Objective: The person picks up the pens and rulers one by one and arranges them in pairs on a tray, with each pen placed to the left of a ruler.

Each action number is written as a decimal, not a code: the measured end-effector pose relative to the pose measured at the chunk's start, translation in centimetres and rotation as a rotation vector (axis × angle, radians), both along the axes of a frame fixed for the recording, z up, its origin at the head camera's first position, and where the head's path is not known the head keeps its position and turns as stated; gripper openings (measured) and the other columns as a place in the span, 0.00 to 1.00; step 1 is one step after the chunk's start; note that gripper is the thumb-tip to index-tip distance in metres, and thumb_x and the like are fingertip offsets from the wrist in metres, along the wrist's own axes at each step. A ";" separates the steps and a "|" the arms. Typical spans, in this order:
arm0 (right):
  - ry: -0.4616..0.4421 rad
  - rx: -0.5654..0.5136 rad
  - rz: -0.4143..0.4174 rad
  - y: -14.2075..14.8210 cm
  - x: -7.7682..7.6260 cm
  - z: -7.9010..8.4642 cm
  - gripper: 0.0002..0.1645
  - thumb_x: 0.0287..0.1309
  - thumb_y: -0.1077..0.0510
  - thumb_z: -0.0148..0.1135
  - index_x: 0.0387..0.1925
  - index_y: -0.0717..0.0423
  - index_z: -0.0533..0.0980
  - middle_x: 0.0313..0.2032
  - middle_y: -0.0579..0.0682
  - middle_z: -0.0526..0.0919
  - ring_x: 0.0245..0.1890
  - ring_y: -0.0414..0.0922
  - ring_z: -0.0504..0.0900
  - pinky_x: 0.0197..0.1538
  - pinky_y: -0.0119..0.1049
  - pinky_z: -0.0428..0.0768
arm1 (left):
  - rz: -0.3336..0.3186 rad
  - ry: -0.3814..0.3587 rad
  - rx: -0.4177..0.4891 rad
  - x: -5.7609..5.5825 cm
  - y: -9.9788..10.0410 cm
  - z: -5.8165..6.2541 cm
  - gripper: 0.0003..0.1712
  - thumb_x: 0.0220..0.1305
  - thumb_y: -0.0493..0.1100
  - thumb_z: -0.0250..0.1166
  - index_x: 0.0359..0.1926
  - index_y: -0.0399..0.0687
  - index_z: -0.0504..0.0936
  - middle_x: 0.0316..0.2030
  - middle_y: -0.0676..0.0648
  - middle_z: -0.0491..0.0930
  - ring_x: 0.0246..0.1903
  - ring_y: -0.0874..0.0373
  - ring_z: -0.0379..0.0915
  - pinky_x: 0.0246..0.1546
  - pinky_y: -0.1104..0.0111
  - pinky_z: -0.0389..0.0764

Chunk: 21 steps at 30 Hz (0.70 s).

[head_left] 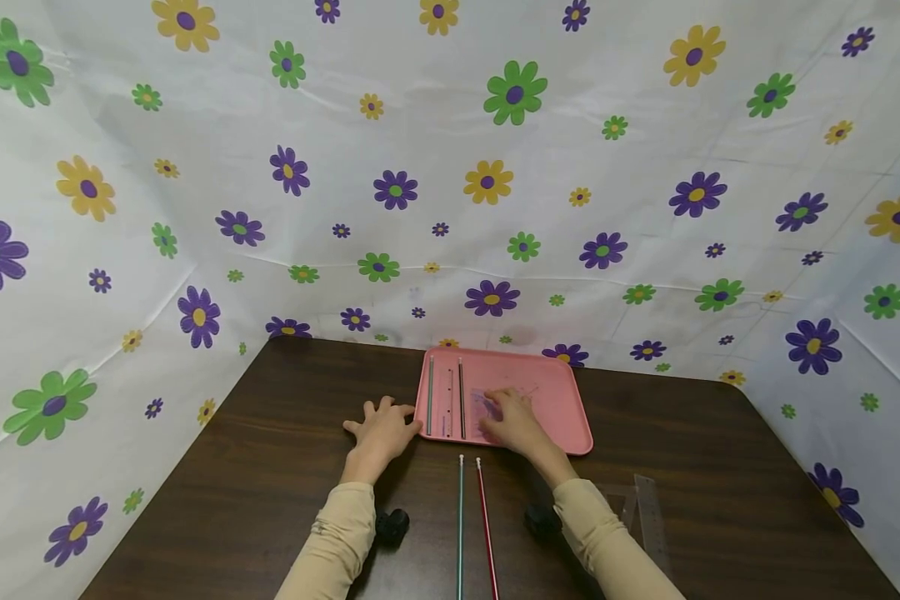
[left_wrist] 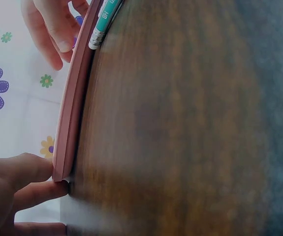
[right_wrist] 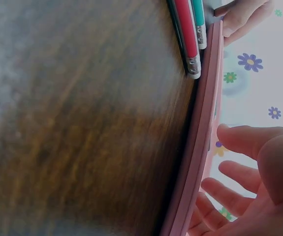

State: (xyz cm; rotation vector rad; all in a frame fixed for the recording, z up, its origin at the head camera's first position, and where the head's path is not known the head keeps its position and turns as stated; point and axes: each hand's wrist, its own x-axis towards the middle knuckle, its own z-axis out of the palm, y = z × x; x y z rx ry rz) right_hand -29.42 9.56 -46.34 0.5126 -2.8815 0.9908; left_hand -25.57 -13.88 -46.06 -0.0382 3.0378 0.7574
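A pink tray (head_left: 558, 408) lies on the dark wooden table. My left hand (head_left: 382, 429) is at its front left corner with fingers spread, the thumb and a finger right at the rim in the left wrist view. My right hand (head_left: 517, 423) reaches over the middle of the tray, fingers apart and nothing visible between them. Beneath it shows a see-through purple-tinted flat piece (head_left: 478, 405), partly hidden by the hand. Left of that, a green pencil (head_left: 431, 396), a narrow clear ruler (head_left: 448, 404) and a dark pencil (head_left: 462, 400) lie side by side in the tray.
In front of the tray lie a teal pencil (head_left: 461, 517) and a red pencil (head_left: 485, 517), eraser ends toward it. A clear set square (head_left: 648, 517) rests by the right forearm. Flower-printed white cloth (head_left: 435, 125) stands behind and at both sides.
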 end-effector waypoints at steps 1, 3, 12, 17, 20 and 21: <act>0.009 0.000 0.004 0.0 0.0 0.0 0.31 0.58 0.59 0.66 0.62 0.67 0.73 0.60 0.65 0.74 0.61 0.63 0.70 0.66 0.59 0.66 | 0.000 0.000 0.000 0.0 0.0 0.0 0.24 0.70 0.56 0.60 0.61 0.51 0.81 0.66 0.35 0.68 0.66 0.29 0.54 0.55 0.20 0.48; 0.015 -0.002 0.005 0.1 0.1 -0.1 0.31 0.58 0.59 0.66 0.62 0.67 0.73 0.60 0.65 0.75 0.61 0.63 0.71 0.66 0.59 0.67 | 0.000 -0.002 -0.002 0.0 0.0 -0.1 0.24 0.70 0.56 0.60 0.61 0.51 0.81 0.66 0.35 0.67 0.66 0.29 0.54 0.55 0.20 0.48; 0.046 0.019 0.005 0.2 0.6 -0.2 0.28 0.59 0.59 0.66 0.59 0.67 0.75 0.56 0.64 0.78 0.58 0.61 0.74 0.64 0.57 0.70 | 0.000 -0.010 0.000 -0.1 -0.1 -0.2 0.24 0.70 0.56 0.59 0.62 0.52 0.81 0.67 0.35 0.67 0.67 0.29 0.53 0.55 0.20 0.48; 0.073 0.028 0.013 0.1 1.1 0.0 0.26 0.58 0.59 0.67 0.57 0.66 0.77 0.52 0.62 0.82 0.54 0.59 0.77 0.61 0.56 0.73 | 0.000 -0.008 0.002 -0.1 -0.1 -0.2 0.24 0.70 0.56 0.59 0.61 0.52 0.81 0.67 0.36 0.67 0.67 0.29 0.53 0.55 0.19 0.47; 0.097 0.031 0.026 -0.1 1.4 0.1 0.25 0.57 0.60 0.68 0.55 0.65 0.78 0.47 0.60 0.84 0.49 0.56 0.78 0.59 0.55 0.72 | 0.000 -0.008 0.001 -0.1 -0.1 -0.1 0.24 0.70 0.56 0.59 0.61 0.52 0.81 0.67 0.36 0.67 0.66 0.29 0.54 0.55 0.20 0.48; 0.104 0.033 0.031 -0.1 1.5 0.1 0.24 0.56 0.60 0.68 0.54 0.65 0.78 0.46 0.59 0.84 0.47 0.54 0.78 0.58 0.54 0.71 | 0.000 -0.009 0.000 -0.1 -0.1 -0.1 0.24 0.70 0.56 0.59 0.61 0.52 0.81 0.67 0.36 0.67 0.66 0.29 0.54 0.55 0.20 0.48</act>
